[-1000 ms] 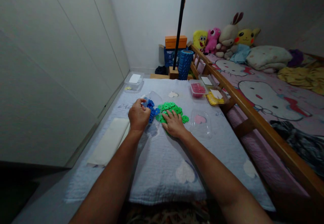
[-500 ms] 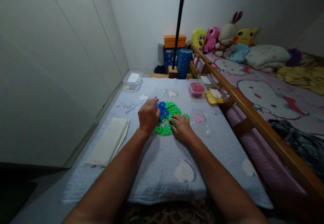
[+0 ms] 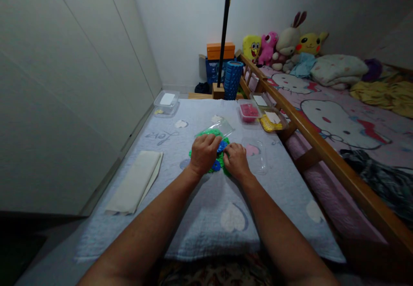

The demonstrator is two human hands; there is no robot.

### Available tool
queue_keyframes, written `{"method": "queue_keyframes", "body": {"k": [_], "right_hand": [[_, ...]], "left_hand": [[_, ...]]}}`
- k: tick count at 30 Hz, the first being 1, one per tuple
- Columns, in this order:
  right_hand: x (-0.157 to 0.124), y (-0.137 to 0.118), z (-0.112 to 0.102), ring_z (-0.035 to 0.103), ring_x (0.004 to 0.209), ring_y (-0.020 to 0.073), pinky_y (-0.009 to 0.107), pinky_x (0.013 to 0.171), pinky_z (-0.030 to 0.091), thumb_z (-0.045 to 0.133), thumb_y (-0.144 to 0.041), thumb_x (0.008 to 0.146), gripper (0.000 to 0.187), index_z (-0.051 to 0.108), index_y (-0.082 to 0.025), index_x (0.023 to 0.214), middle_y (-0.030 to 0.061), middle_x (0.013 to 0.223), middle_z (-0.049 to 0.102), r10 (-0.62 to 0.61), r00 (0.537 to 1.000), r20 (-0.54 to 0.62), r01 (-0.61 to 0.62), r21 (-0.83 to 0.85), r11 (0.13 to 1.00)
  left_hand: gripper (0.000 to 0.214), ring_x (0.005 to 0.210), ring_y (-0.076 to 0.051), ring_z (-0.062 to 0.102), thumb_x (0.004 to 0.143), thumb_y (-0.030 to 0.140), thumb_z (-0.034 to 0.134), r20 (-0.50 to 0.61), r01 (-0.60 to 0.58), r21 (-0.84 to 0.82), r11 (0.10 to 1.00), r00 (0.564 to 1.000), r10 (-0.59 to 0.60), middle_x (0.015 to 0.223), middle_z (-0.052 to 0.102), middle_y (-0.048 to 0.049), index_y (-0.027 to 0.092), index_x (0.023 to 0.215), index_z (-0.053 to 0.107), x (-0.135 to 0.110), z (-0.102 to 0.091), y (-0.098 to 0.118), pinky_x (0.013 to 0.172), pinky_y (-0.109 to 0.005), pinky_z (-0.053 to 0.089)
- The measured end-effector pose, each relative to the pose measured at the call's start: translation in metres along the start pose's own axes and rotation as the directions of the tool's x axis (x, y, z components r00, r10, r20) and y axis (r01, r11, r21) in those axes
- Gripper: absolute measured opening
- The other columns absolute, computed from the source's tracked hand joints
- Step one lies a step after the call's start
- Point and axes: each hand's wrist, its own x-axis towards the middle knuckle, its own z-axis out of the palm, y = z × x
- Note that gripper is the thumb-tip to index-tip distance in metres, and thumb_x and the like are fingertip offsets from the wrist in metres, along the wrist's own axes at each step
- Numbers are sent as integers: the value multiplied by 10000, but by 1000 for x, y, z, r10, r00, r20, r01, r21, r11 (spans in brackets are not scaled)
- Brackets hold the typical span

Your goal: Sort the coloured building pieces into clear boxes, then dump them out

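My left hand (image 3: 204, 153) is closed on a clear plastic container (image 3: 222, 127), which is tilted over a pile of flat, notched plastic discs. Green discs (image 3: 209, 132) lie around and under the hand. Blue discs (image 3: 222, 147) rest among them between my two hands, and another blue disc (image 3: 216, 165) shows at the near side. At the pile's right edge, my right hand (image 3: 236, 160) rests with bent, slightly parted fingers against the discs. Its fingertips are partly hidden. Just right of it lies a clear plastic lid or tray (image 3: 260, 161).
A lidded clear box (image 3: 167, 101) stands at the far left of the cloth-covered table (image 3: 193, 217). Boxes of pink pieces (image 3: 249, 111) and yellow pieces (image 3: 271, 122) stand at the far right. A folded pale cloth (image 3: 135, 182) lies left. A wooden bed rail (image 3: 309, 144) borders the right side.
My left hand has moved right with the container, which now tilts over the pile. Blue discs now lie spread on the green ones. My right hand has shifted slightly right and curled more.
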Motion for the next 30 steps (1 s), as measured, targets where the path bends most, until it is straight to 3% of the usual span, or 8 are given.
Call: {"method": "queue_keyframes", "body": {"k": [3, 5, 9, 13, 18, 23, 27, 30], "right_hand": [[-1, -5, -1, 554, 1112, 302, 427, 1008, 403, 519, -217, 941, 259, 731, -180, 1085, 142, 1130, 688, 27, 993, -111, -24, 29, 999], [-2, -9, 0, 535, 1207, 304, 438, 1078, 378, 532, -260, 965, 312, 710, -187, 1211, 143, 1259, 676, -37, 992, -118, 44, 59, 997], [-2, -16, 6, 356, 1487, 327, 547, 1235, 206, 530, -380, 1023, 439, 614, -274, 1441, 78, 1590, 524, -197, 980, 29, 195, 67, 979], [1, -17, 11, 294, 1541, 353, 631, 1246, 145, 495, -474, 1047, 442, 623, -315, 1440, 42, 1653, 464, -205, 964, 169, 203, 28, 979], [7, -13, 10, 328, 1514, 390, 656, 1206, 222, 466, -505, 1055, 460, 630, -299, 1432, 95, 1669, 427, -86, 983, 163, 97, -59, 994], [8, -4, 8, 348, 1501, 375, 635, 1205, 237, 484, -499, 1047, 474, 621, -276, 1442, 138, 1643, 444, 27, 995, 99, -15, -115, 993], [7, 20, -7, 422, 1435, 343, 527, 1173, 321, 490, -410, 1040, 434, 652, -241, 1405, 146, 1570, 517, 107, 994, 5, -106, -102, 989], [5, 48, -27, 507, 1312, 344, 476, 1073, 404, 528, -357, 997, 423, 665, -199, 1365, 177, 1473, 568, 324, 939, -114, -337, -124, 933]], "left_hand": [[239, 884, -271, 595, 1026, 241, 489, -50, 26, -23, 999, 998, -27, 876, 682, -101, 232, 970, 721, 1, 0, -4, 810, -390, 390], [236, 877, -272, 585, 1025, 252, 492, -89, 46, -40, 998, 995, -50, 875, 678, -100, 233, 980, 723, 2, 0, -9, 815, -393, 390], [200, 875, -265, 580, 1002, 237, 516, -178, 117, -72, 991, 976, -128, 877, 667, -90, 231, 992, 716, 2, -2, -21, 844, -386, 406], [121, 894, -251, 592, 956, 213, 564, -270, 264, -167, 950, 914, -302, 879, 637, -68, 223, 982, 681, -2, -13, -37, 878, -371, 442], [119, 786, -182, 561, 882, 213, 647, -317, 490, -378, 785, 729, -607, 863, 575, -16, 206, 1001, 644, -15, -30, -61, 802, -315, 474], [211, 667, -114, 482, 799, 246, 705, -281, 554, -595, 582, 535, -797, 785, 518, 46, 191, 995, 649, -32, -37, -80, 697, -252, 440], [273, 629, -95, 461, 696, 276, 763, -100, 505, -800, 324, 421, -902, 712, 497, 69, 182, 924, 645, -41, -35, -87, 629, -229, 391], [307, 597, -83, 445, 623, 283, 784, 119, 460, -887, 52, 335, -935, 690, 514, 71, 181, 864, 623, -46, -30, -86, 581, -216, 353]]}}
